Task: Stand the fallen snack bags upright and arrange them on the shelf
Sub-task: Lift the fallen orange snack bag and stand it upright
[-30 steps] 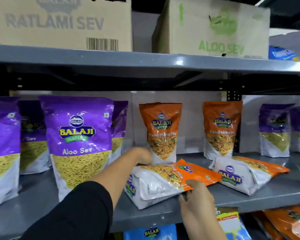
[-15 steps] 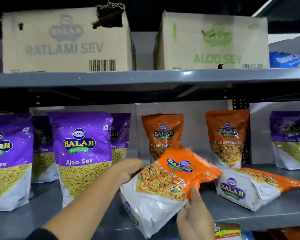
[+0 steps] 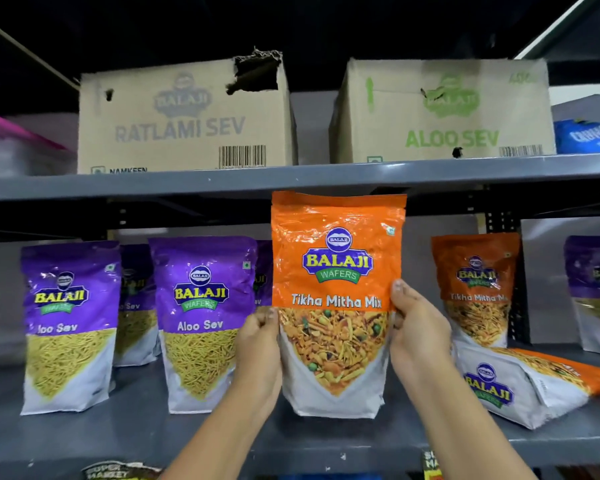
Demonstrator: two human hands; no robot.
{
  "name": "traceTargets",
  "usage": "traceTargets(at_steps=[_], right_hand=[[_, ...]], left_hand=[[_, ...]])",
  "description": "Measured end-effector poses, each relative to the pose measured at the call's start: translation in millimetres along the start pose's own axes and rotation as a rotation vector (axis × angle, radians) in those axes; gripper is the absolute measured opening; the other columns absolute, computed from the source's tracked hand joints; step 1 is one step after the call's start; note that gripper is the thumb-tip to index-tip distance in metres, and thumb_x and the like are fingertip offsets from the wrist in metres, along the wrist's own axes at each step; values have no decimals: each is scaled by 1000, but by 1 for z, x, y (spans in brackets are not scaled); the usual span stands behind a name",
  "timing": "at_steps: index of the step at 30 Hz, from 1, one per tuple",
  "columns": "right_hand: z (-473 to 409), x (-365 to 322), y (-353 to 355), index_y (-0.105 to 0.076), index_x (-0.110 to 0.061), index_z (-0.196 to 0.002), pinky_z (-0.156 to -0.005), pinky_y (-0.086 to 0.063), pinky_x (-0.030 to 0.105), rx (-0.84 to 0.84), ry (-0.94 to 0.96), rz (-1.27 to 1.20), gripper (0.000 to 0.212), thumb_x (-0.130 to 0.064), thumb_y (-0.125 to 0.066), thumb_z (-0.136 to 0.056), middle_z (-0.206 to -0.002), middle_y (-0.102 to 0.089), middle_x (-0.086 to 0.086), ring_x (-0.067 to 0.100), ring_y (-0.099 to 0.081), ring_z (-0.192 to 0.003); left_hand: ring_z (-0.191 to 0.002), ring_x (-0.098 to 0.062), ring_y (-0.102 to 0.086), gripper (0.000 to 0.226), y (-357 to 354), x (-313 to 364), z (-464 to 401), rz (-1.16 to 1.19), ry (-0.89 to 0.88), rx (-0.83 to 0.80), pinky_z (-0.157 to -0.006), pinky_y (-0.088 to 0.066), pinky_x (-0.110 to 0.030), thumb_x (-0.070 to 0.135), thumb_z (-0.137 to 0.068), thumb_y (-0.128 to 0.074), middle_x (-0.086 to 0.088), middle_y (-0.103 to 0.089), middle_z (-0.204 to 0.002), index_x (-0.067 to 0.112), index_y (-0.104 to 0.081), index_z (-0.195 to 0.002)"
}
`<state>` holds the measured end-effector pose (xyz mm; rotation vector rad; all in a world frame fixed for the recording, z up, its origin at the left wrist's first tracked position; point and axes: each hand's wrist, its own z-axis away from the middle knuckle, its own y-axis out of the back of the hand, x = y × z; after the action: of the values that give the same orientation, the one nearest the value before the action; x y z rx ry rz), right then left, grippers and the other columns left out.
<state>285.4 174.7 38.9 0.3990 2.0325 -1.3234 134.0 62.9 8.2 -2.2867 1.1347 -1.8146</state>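
Observation:
An orange Tikha Mitha Mix bag is upright at the middle of the grey shelf, its front facing me. My left hand grips its left edge and my right hand grips its right edge. Its base looks to be at the shelf surface; contact is unclear. A second orange bag lies on its side to the right, base toward me. Behind it a third orange bag is upright near the back.
Purple Aloo Sev bags stand upright on the left, with more behind them. Another purple bag is at the far right. The upper shelf carries two cardboard boxes. More packets show below the shelf edge.
The orange bag went from lying flat, to tilted in my hands, to upright and facing me. Both hands moved to its side edges. The view tipped upward.

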Motion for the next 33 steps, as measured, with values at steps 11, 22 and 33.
traceTargets(at_steps=[11, 22, 33], right_hand=[[-49, 25, 2, -72, -8, -110, -90, -57, 49, -1, -69, 175, 23, -21, -63, -94, -103, -79, 11, 30, -75, -97], [-55, 30, 37, -74, -22, -103, -78, -51, 29, 1, -50, 360, 17, -18, -58, -97, -111, -74, 0, 14, -68, -102], [-64, -74, 147, -64, -22, -112, -100, -50, 37, 519, 391, 366, 30, -12, -57, -85, -121, -64, 1, 19, -62, -111]], left_hand=[[-81, -30, -63, 26, -12, -37, -25, -113, -18, 135, -82, -54, -49, 28, -98, -49, -20, -64, -86, 5, -57, -91], [-90, -24, -56, 20, -24, -73, -11, -232, -151, 312, -74, -41, -21, 11, -99, -45, -21, -63, -109, -2, -55, -110], [-117, -10, -55, 24, -178, -77, 59, -428, -495, -456, -97, -43, -23, 21, -92, -54, 12, -57, -120, 24, -53, -116]])
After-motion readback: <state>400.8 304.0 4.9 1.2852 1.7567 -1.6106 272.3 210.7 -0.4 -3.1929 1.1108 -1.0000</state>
